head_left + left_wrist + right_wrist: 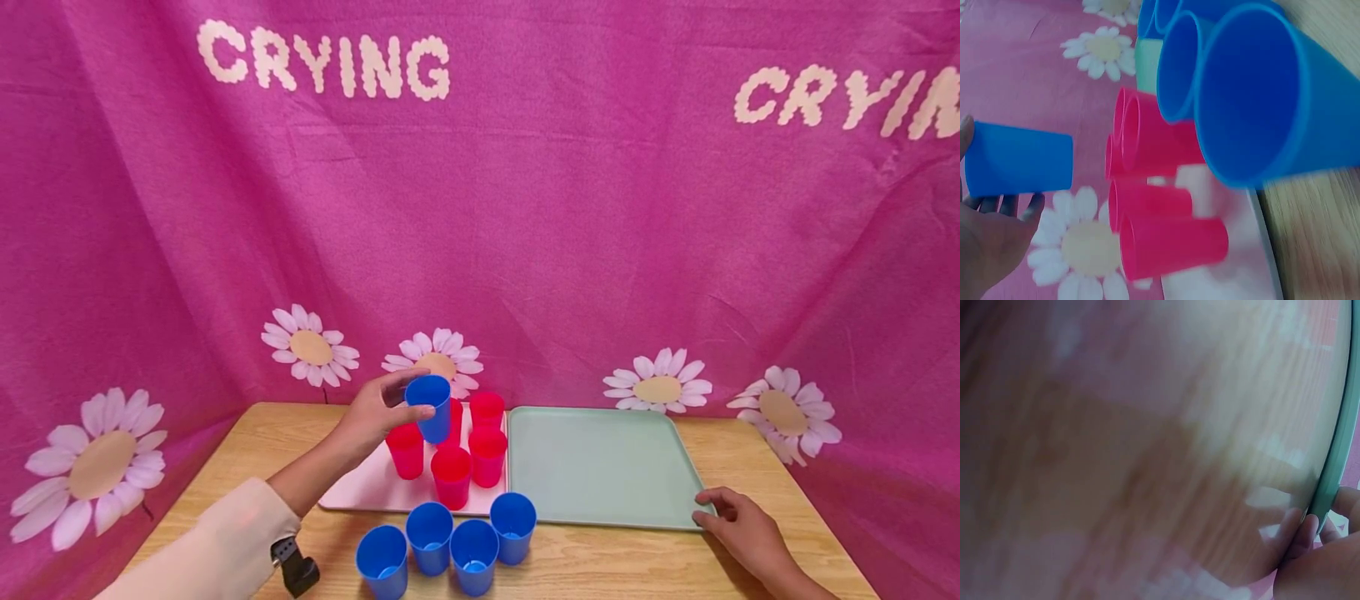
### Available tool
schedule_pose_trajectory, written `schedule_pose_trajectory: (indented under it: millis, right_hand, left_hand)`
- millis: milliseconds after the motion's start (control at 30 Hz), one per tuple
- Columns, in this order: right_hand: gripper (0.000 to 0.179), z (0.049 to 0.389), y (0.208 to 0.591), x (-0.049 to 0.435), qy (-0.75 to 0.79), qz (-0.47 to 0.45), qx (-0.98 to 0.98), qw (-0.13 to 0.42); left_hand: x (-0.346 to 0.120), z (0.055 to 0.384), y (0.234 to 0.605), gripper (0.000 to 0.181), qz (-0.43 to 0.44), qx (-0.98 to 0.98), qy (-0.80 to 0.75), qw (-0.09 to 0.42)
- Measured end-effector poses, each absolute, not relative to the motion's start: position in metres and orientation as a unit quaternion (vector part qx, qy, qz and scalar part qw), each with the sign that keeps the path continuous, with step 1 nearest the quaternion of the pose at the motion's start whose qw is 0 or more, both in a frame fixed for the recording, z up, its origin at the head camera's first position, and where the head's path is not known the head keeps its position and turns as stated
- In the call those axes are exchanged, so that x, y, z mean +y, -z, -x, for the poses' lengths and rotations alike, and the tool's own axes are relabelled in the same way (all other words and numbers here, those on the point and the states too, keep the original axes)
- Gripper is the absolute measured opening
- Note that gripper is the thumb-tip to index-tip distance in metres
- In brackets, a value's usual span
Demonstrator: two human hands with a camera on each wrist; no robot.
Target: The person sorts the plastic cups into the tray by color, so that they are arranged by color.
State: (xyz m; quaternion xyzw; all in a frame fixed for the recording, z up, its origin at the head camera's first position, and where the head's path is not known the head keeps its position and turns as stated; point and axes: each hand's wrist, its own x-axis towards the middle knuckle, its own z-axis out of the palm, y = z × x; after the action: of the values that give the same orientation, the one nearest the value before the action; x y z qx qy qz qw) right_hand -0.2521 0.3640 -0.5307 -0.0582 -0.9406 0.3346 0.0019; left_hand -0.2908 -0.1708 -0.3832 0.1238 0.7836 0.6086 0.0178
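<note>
Blue cups (474, 575), 4 of them, stood on the wooden table (600, 567), nearest the person. Right hand (742, 529), thumb and fingers almost together, pinched the green tray (600, 467) by its near right corner. Well apart, left hand (375, 412), fingers half curled, gripped a raised blue cup (431, 412), upright above the pink tray (360, 493) with 5 red cups (452, 482). Pink cloth (525, 250) hung behind.
</note>
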Motion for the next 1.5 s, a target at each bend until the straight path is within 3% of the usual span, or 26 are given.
schedule_pose_trajectory:
  millis: [300,733,1500]
  right_hand:
    - [0.032,0.253,0.532,0.364,-0.340,0.055,-0.939,0.002]
    - [0.035,0.252,0.529,0.365,-0.348,0.059,-0.936,-0.012]
    - [0.034,0.254,0.531,0.365,-0.340,0.063,-0.938,-0.009]
  left_hand:
    - [-0.125,0.306,0.379,0.058,-0.116,0.759,-0.640,-0.010]
    - [-0.059,0.319,0.385,0.070,-0.057,0.782,-0.619,-0.033]
    - [0.047,0.343,0.408,0.062,0.037,0.786,-0.605,-0.123]
